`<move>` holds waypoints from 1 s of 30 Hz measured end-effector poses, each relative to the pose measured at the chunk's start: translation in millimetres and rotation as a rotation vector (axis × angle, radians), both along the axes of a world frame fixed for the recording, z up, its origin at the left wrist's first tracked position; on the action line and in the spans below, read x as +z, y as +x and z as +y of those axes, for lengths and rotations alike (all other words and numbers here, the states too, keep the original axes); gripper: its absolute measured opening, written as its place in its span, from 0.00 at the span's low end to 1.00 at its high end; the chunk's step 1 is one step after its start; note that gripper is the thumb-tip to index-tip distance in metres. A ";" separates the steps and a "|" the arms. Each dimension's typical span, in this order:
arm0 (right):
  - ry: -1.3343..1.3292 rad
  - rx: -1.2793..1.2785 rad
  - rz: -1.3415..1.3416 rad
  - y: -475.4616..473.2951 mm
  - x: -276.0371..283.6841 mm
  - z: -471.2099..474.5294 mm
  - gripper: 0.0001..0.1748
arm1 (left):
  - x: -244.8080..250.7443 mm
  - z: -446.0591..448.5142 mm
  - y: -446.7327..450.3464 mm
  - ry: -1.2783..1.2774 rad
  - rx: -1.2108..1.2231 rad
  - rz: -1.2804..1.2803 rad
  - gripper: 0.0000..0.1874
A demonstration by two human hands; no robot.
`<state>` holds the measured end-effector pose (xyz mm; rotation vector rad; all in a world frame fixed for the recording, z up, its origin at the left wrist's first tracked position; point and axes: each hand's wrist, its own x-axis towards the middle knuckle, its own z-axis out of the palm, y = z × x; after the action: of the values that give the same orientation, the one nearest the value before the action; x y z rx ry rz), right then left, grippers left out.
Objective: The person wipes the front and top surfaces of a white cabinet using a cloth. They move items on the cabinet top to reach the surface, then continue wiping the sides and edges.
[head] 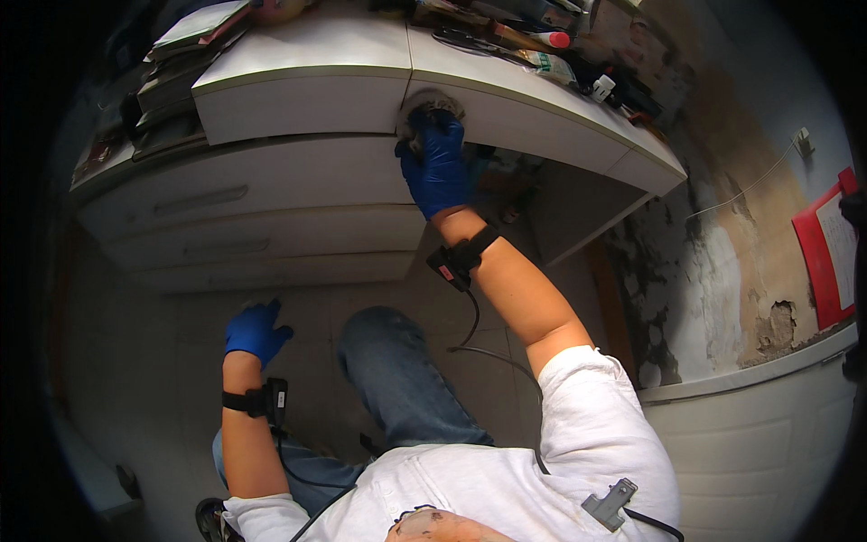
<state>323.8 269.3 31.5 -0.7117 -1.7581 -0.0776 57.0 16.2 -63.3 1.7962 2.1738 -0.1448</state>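
Note:
My right hand, in a blue glove, grips a crumpled grey cloth. It presses the cloth to the front edge of a white desk, just beside the seam with the neighbouring white drawer cabinet. The glove hides much of the cloth. My left hand, also gloved in blue, hangs low over the tiled floor with thumb and fingers apart. I see nothing held in it. The cabinet's lower drawers, with long handles, lie beyond that hand.
Stacked books and papers stand at the left of the cabinet top. A white bottle, cables and other clutter line the desk's back. Under the desk is an open space with small items. A peeling wall and a red folder are at right.

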 end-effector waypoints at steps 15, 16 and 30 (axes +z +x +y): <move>0.160 -0.422 -0.711 144.0 14.6 25.1 0.22 | -8.9 -2.2 -6.0 -0.026 0.068 -0.069 0.36; 0.146 -0.462 -0.697 159.2 15.3 27.2 0.22 | -8.4 -2.6 -5.6 -0.043 0.078 -0.064 0.36; 0.134 -0.388 -0.034 225.5 28.2 63.1 0.15 | -0.7 -1.0 -2.6 -0.037 0.038 -0.007 0.35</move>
<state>549.3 332.3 59.7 -0.9475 -1.6088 -0.4693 54.4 15.2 -64.0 1.7323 2.1849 -0.1688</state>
